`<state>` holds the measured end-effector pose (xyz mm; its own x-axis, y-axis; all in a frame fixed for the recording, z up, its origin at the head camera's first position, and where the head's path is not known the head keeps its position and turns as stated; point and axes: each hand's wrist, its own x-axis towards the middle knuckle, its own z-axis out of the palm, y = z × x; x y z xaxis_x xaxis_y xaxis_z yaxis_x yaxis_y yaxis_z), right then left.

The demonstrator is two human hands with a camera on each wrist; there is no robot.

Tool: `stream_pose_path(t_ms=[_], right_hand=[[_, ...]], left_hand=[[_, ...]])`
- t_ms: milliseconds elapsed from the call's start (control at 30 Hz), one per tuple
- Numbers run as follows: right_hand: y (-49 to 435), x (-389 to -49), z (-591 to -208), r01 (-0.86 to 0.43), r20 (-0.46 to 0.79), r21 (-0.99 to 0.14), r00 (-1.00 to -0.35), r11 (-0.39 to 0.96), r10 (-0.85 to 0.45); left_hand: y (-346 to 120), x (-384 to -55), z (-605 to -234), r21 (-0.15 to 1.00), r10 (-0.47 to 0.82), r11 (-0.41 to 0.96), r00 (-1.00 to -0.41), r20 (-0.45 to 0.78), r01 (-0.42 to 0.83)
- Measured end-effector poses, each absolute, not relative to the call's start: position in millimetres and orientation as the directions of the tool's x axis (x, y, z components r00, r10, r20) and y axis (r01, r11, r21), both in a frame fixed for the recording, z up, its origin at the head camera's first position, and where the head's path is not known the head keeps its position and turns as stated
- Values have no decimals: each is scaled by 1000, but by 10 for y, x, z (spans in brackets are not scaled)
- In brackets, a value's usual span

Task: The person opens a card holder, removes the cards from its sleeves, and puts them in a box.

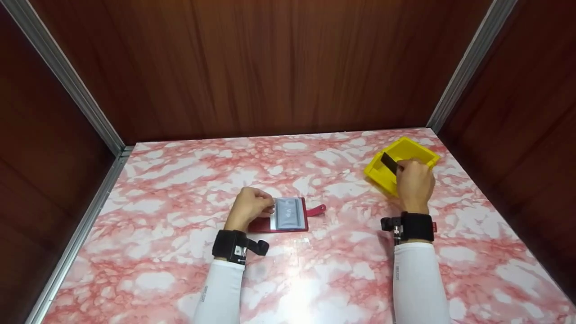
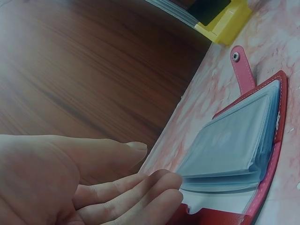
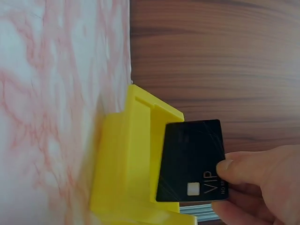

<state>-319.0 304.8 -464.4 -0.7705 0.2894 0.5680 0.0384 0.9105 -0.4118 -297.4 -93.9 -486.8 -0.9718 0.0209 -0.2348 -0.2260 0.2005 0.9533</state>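
My right hand [image 1: 415, 182] pinches a black VIP card [image 3: 192, 159] by one end, thumb on its printed face. The card overlaps the yellow bin [image 1: 382, 177] at the table's far right corner. On the table lies an open red card holder [image 1: 307, 220] with a stack of clear plastic sleeves [image 2: 225, 140] and a snap strap [image 2: 243, 70] pointing right. Over the holder's left cover is my left hand [image 1: 252, 207], fingers loosely bent and thumb apart from them, with nothing between. Its fingertips are right at the sleeves' left edge.
The table [image 1: 180, 180] has a pink and white marbled top. Dark wood panels [image 1: 288, 67] rise behind it and at both sides, with metal posts [image 1: 96, 105] at the corners. Light glares off the table's front middle.
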Motion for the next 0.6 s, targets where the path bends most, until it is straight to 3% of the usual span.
stream_pose_path(t_ms=[167, 600], right_hand=[[3046, -3214, -4681, 32, 532, -370, -812, 928, 240], [3016, -3209, -4721, -29, 415, -395, -897, 918, 150]], left_hand=[[-938, -2985, -4864, 954, 14, 196, -972, -233, -226], [-937, -2995, -4888, 950, 9, 207, -971, -239, -232]])
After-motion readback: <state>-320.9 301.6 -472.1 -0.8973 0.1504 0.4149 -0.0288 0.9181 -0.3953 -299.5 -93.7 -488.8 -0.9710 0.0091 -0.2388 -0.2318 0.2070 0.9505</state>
